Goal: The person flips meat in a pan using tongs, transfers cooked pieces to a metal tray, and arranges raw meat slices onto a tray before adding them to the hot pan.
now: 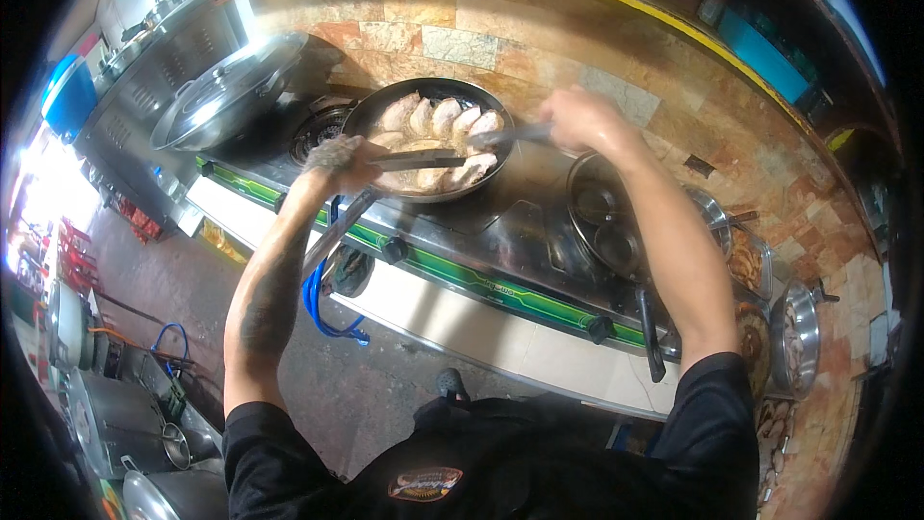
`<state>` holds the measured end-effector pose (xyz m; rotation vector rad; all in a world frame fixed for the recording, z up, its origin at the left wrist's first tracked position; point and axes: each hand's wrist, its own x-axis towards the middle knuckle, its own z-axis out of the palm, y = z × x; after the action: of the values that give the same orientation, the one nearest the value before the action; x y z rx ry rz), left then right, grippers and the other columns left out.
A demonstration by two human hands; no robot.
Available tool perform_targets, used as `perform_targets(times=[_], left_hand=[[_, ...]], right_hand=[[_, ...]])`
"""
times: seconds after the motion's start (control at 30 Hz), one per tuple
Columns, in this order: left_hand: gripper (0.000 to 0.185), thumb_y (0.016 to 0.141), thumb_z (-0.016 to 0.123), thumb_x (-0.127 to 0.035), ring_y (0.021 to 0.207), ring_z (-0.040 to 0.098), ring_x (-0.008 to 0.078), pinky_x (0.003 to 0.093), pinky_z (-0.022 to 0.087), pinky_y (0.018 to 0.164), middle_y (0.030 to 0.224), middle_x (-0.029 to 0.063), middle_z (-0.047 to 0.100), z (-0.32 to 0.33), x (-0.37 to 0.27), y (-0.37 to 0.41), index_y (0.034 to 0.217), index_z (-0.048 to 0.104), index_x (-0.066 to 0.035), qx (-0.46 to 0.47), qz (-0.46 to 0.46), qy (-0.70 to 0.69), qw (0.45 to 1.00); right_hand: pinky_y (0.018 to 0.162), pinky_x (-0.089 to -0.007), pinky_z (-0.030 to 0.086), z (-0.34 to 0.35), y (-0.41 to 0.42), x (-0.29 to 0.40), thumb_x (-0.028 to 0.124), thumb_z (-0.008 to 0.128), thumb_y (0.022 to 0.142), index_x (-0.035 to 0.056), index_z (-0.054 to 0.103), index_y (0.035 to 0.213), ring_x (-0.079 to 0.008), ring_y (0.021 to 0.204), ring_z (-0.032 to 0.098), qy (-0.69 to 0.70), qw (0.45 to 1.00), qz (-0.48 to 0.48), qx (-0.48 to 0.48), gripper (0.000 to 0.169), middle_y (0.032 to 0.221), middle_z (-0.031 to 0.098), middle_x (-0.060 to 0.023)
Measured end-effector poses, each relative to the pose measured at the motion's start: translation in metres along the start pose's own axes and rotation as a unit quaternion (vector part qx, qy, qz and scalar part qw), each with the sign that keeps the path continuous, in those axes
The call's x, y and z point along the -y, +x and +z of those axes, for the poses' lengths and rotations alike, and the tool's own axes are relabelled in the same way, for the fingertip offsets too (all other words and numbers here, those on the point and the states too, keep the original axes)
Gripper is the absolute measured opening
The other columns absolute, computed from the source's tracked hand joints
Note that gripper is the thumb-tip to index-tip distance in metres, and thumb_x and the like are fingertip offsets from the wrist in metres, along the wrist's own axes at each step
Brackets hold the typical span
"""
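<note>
Several pale pieces of meat (446, 115) lie in bubbling oil in a dark round frying pan (509, 123) on the gas stove (505, 231). My left hand (345, 162) grips a pair of metal tongs (419, 160), whose tips reach over the pieces in the pan's lower part. From the right, my right hand (583, 117) holds the dark handle of a utensil (509, 134); its end is at the pieces near the pan's right side. Motion blurs this hand, and the utensil's exact kind cannot be told. The pan's long handle (339, 227) points down-left, below my left forearm.
A large lidded metal wok (231, 90) stands left of the pan. Right of it sits a second pan with a glass lid (603, 213), its black handle (650, 336) jutting over the counter edge. Food containers (751, 260) and a metal bowl (794, 339) stand farther right. The tiled wall is behind.
</note>
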<state>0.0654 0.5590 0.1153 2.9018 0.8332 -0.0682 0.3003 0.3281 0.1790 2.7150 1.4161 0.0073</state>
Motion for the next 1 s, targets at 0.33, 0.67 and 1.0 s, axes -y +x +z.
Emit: perform_targets(times=[0.33,0.67,1.0], left_hand=[[0.023,0.088,0.053,-0.023,0.088,0.071,0.0308,0.0436,0.055,0.080,0.091,0.0146,0.072,0.010,-0.023,-0.021,0.098,0.073,-0.016,-0.017,-0.003,0.019,1.000],[0.023,0.091,0.054,-0.025,0.089,0.071,0.0310,0.0447,0.055,0.080,0.087,0.0124,0.072,0.009,-0.027,-0.054,0.100,0.073,-0.016,-0.089,-0.070,-0.038,0.993],[0.052,0.096,0.055,-0.017,0.117,0.056,0.0259,0.0366,0.043,0.101,0.133,0.0170,0.055,0.074,-0.009,-0.059,0.144,0.042,-0.004,-0.232,0.102,-0.506,0.825]], right_hand=[[0.075,-0.0434,0.058,0.063,0.001,0.011,0.011,0.056,0.086,0.0055,0.075,0.090,-0.0337,0.089,0.072,-0.084,0.987,-0.022,-0.136,0.020,0.093,0.073,-0.0165],[0.077,-0.0455,0.057,0.060,-0.011,0.012,0.009,0.056,0.084,0.0083,0.073,0.095,-0.0344,0.093,0.070,-0.051,0.989,-0.022,-0.139,0.021,0.095,0.072,-0.0174],[0.080,-0.0502,0.053,0.108,-0.088,-0.069,0.017,0.063,0.083,0.0131,0.068,0.104,-0.0363,0.096,0.066,0.210,0.953,0.054,-0.209,0.022,0.101,0.069,-0.0140]])
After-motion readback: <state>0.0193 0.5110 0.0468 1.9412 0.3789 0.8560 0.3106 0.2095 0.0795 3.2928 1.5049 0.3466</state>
